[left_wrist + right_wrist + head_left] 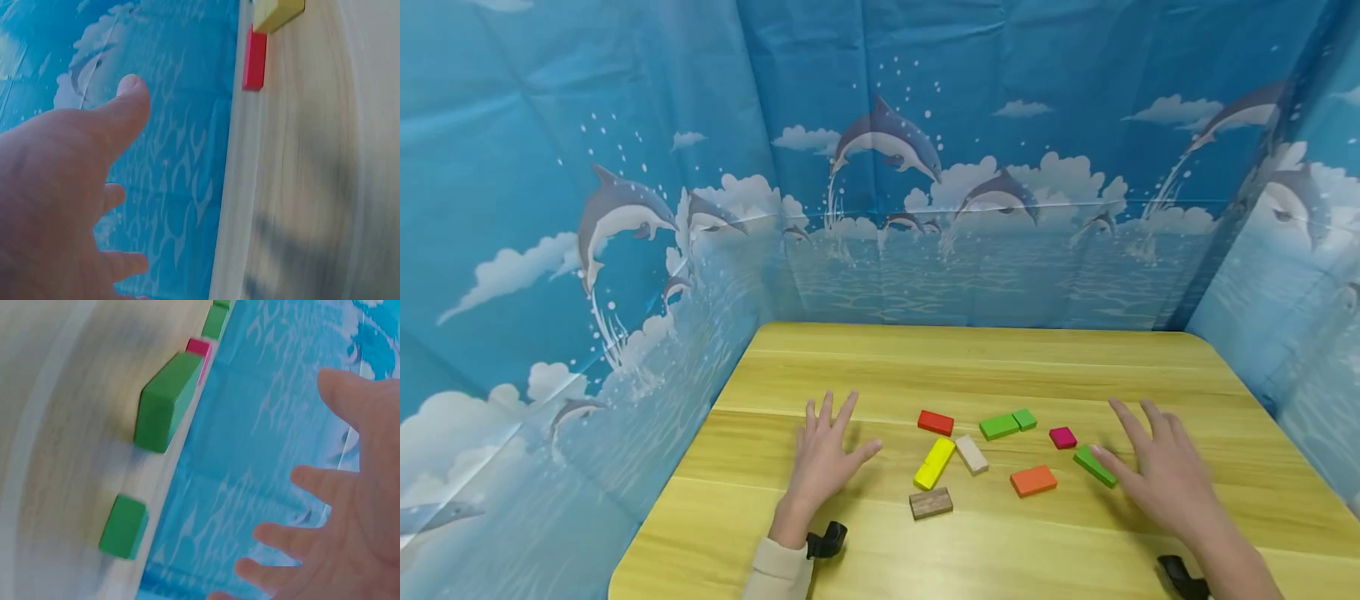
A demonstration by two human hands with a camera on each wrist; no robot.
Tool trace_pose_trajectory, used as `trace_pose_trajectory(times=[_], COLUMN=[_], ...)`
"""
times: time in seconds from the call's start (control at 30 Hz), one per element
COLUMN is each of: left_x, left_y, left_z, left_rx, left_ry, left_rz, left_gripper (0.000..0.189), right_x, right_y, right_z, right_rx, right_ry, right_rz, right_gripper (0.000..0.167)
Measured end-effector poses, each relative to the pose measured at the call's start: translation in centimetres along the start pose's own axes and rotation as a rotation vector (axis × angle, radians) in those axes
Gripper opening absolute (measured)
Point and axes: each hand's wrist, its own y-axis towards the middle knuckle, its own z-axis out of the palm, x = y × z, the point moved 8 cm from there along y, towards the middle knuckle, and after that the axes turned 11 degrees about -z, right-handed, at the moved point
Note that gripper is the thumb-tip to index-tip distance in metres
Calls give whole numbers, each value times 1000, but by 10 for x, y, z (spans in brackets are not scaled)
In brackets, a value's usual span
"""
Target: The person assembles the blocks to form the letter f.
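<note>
You are hovering your left hand (822,467) and right hand (1168,471), fingers spread and each grip empty, astride the loose blocks (1032,482) lying on the worktop (865,367), seemingly leaving the green block (1094,467) by your right thumb (1116,469) easily reachable.

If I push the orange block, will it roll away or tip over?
The orange block probably won't roll, because its sides look flat. It likely won't tip easily either, since it lies low on the table. Its straight edges suggest it's stiff, not floppy.

Coloured blocks (972,456) on yellowish table (865,358)
</note>
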Motion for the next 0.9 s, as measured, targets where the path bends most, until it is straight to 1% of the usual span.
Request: trace_pose_trajectory(times=[0.17, 0.27, 0.4, 0.57, 0.63, 0.8, 0.9], left_x=[-12, -20, -30, -39, -43, -50, -52], left_y=[-7, -12, -20, -29, -32, -38, -42], left_z=[1, 2, 6, 12, 14, 18, 22], left_rx=[50, 82, 126, 196, 223, 275, 304], left_ry=[-84, -138, -171, -192, -209, -282, -316], left_rz=[57, 97, 140, 156, 160, 179, 188], left_gripper=[87, 85, 84, 82, 82, 79, 75], right_x=[20, 35, 56, 76, 83, 98, 110], right_y=[8, 14, 23, 30, 32, 35, 36], right_z=[-2, -4, -2, 9, 14, 26, 33], right_rx=[-11, -33, -48, -38, -21, 15, 23], right_ry=[99, 128, 152, 176, 188, 223, 237], right_rz=[-27, -52, -90, -128, -134, -141, -159], right_gripper=[83, 80, 75, 72, 71, 70, 69])
